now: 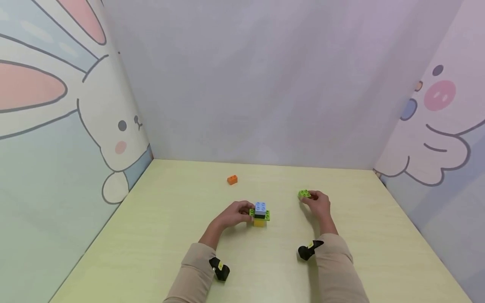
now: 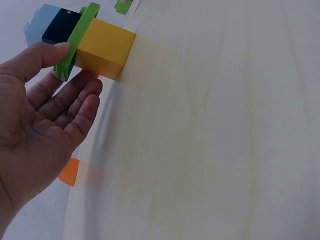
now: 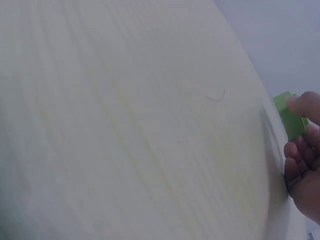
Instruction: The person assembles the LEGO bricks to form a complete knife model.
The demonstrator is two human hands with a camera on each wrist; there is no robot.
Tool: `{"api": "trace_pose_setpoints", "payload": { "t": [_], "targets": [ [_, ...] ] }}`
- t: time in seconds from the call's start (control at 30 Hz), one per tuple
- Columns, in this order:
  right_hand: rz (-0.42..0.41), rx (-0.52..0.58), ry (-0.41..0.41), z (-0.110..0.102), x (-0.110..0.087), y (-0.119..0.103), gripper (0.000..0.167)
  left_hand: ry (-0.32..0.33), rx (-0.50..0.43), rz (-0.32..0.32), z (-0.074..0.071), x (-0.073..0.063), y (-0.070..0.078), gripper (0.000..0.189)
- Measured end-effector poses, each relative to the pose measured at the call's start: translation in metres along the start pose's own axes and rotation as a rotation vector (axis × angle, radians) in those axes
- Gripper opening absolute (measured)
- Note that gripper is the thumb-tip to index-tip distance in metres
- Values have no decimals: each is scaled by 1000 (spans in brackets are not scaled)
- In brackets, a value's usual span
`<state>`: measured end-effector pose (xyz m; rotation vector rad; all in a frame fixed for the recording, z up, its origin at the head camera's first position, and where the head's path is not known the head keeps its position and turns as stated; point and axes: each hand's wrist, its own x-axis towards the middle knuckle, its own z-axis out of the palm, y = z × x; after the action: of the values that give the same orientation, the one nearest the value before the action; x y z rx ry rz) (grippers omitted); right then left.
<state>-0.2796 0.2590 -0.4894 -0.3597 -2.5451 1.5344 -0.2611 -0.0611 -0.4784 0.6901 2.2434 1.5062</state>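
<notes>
At the middle of the table, my left hand (image 1: 234, 213) pinches the left end of a green plate (image 2: 76, 42) between thumb and fingers. This plate belongs to a small stack of toy building bricks: a yellow brick (image 1: 259, 223) underneath, then the plate, a black brick (image 2: 62, 26), and a light blue brick (image 1: 260, 207) on top. Farther right, my right hand (image 1: 319, 204) grips a lime green brick (image 1: 304, 193) with studs on top. In the right wrist view, thumb and fingers hold this green brick (image 3: 290, 116) near the right edge of the picture.
An orange brick (image 1: 232, 180) lies toward the back of the pale wooden table (image 1: 151, 235), beyond the left hand. A plain back wall (image 1: 250, 84) and two cartoon-printed side walls bound the table. Black wrist cameras (image 1: 221, 271) sit on both sleeves.
</notes>
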Motion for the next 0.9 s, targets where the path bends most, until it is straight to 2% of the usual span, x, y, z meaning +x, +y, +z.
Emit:
{"api": "trace_pose_setpoints", "payload": {
  "t": [0.27,0.57,0.7,0.9],
  "targets": [
    [-17,23,1,-1,-2,-4,45,9,-6,2,-2,0,1,32],
    [-72,-11,-33,-11,-28,-12,44,6,-8,-35,5,0,-2,32],
    [-104,-11,-51,-13,-34,-16,44,10,-8,-23,4,0,-2,32],
    [-105,46,-93,-11,-39,-21,45,9,6,-2,2,0,-3,31]
  ]
}}
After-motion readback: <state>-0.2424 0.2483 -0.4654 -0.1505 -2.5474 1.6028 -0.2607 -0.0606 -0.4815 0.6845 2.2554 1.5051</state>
